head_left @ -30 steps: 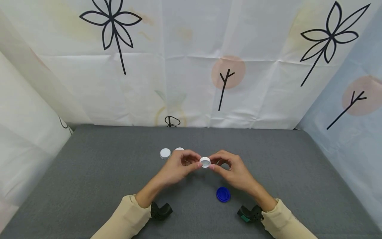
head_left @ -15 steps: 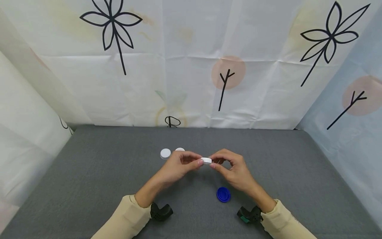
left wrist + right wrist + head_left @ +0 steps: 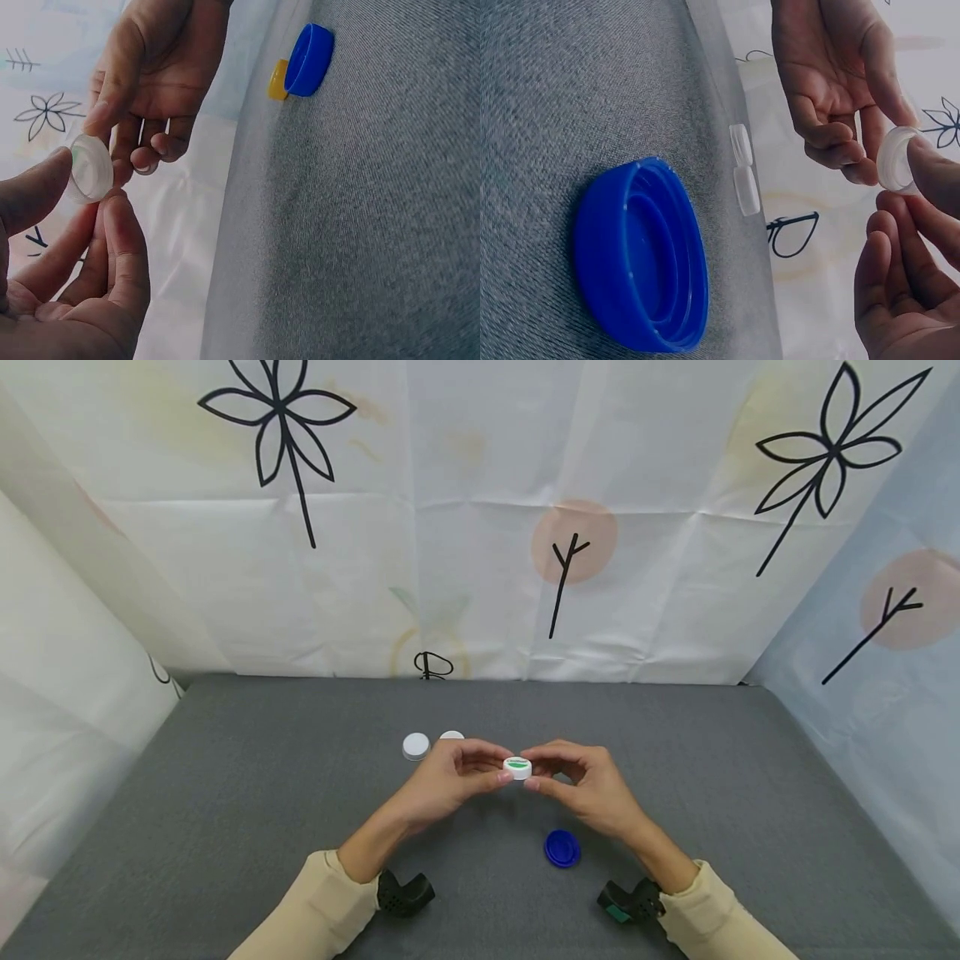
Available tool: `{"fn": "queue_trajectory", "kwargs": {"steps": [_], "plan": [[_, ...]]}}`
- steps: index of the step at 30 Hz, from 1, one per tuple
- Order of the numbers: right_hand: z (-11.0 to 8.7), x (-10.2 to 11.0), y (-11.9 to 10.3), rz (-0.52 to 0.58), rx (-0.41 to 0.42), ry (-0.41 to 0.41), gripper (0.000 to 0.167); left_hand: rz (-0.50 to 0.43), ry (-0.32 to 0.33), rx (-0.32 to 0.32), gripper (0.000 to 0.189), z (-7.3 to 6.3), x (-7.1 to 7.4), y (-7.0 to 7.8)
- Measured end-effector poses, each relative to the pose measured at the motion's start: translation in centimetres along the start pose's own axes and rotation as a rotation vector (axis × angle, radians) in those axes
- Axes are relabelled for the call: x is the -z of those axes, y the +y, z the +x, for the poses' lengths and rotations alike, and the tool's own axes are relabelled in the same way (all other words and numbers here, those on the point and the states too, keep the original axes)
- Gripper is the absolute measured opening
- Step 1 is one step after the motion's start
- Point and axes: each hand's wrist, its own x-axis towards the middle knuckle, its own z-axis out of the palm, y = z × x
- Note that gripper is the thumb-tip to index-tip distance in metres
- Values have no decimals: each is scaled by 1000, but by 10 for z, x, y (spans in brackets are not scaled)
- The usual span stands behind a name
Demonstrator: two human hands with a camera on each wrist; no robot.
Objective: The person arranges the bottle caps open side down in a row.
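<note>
A small white bottle cap (image 3: 517, 768) with a green print on its top is held up in the air between both hands. My left hand (image 3: 450, 781) pinches its left side with thumb and fingers. From the other side, my right hand (image 3: 588, 785) pinches it between thumb and fingertips. The cap's hollow inside and ridged rim show in the right wrist view, the white cap (image 3: 897, 160) being tilted there. Below the right hand, a blue cap (image 3: 562, 848) lies on the grey table with its hollow side up.
Two white caps (image 3: 416, 745) (image 3: 452, 735) lie beyond the left hand, one partly hidden by it. In the left wrist view a yellow cap (image 3: 278, 80) sits behind the blue one. A patterned cloth (image 3: 480, 568) stands along the back of the grey table (image 3: 262, 810).
The white cap has been turned over between the fingers: its hollow side faced the head camera, then its edge, and now its green-printed top. The hands have barely moved; the other caps are still.
</note>
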Motion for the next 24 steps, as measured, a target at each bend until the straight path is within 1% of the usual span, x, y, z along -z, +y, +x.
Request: {"fn": "queue_trajectory", "kwargs": {"steps": [4, 7, 11, 14, 19, 24], "plan": [[0, 1, 1, 42, -46, -26, 29, 38, -2, -40, 27, 0, 0, -1], [0, 2, 2, 60, -81, -32, 30, 92, 3, -84, 27, 1, 0, -3], [0, 0, 5, 35, -105, -34, 29, 212, 17, -174, 26, 3, -2, -8], [0, -1, 4, -3, -126, -33, 28, 320, 39, -223, 26, 4, -2, -9], [5, -2, 2, -61, -185, -31, 30, 495, 87, -255, 27, 5, 0, -7], [20, -1, 3, -137, -208, -51, 30, 610, 106, -257, 27, 12, 8, -3]]}}
